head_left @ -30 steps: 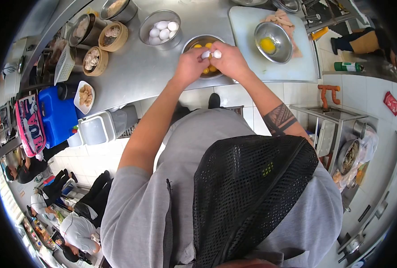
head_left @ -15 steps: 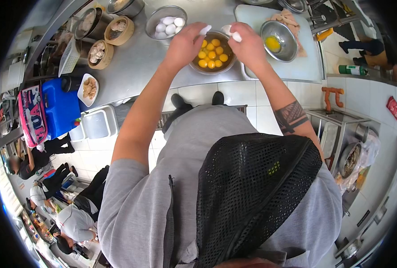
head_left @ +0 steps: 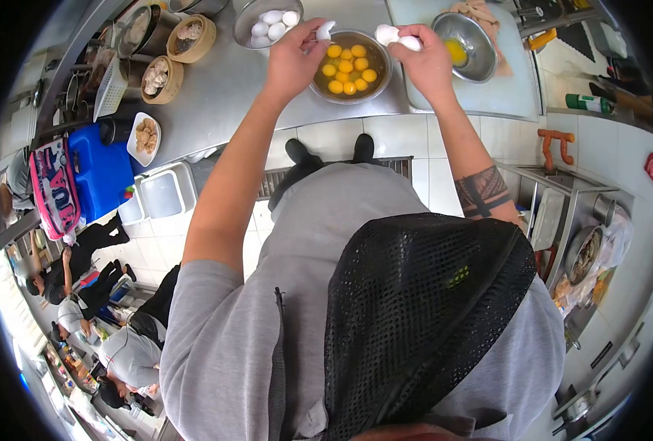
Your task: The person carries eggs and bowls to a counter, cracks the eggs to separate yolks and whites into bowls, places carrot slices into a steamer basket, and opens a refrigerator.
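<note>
Head view gives us, nearest, a black mesh bag over the front of a grey shirt, seen from above. Beyond it we see both arms stretched forward, the elbows only slightly bent and the forearms slanting inward, so that the hands stand apart above opposite sides of a metal bowl. Our left hand is raised over the bowl's left edge, its fingers pinched on a shell piece at their tips. Our right hand mirrors it at the right edge, its fingers curled closed around a broken shell and a second white piece; whether that one is whole, we cannot tell. Between the hands, yolks lie clustered in the bowl, in clear egg white, on the steel counter. To the right we have a smaller bowl holding yolk, resting on a white cutting board. Just beyond our left hand, whole eggs sit in another bowl. Away to the left stand two bamboo steamers, and farthest, we notice co-workers leaning over their own work.
</note>
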Demonstrator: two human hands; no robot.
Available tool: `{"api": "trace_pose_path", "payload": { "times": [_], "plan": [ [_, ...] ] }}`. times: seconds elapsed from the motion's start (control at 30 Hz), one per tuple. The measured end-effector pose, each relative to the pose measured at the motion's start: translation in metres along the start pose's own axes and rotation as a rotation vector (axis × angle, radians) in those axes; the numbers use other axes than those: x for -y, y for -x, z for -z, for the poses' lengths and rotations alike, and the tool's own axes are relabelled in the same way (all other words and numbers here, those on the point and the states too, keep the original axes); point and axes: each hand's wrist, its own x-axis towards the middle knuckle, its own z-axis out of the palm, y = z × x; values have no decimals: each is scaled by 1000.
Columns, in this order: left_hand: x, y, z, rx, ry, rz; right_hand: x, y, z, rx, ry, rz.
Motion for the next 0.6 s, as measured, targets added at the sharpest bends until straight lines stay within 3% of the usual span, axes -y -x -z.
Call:
{"api": "trace_pose_path", "payload": {
  "times": [0.1,0.17,0.33,0.43,0.6],
  "plan": [
    [5,5,-1,-14,65,61,-15,-4,1,0,-41,-22],
    [10,8,-1,-15,99,101,-24,-4,-2,26,-339,-116],
    [18,16,0,-31,216,142,-23,0,0,100,-393,-155],
    [15,22,4,-5,78,149,-17,4,-1,117,-430,-184],
    [19,28,1,7,132,170,-10,6,-4,141,-472,-213]
  ]
}}
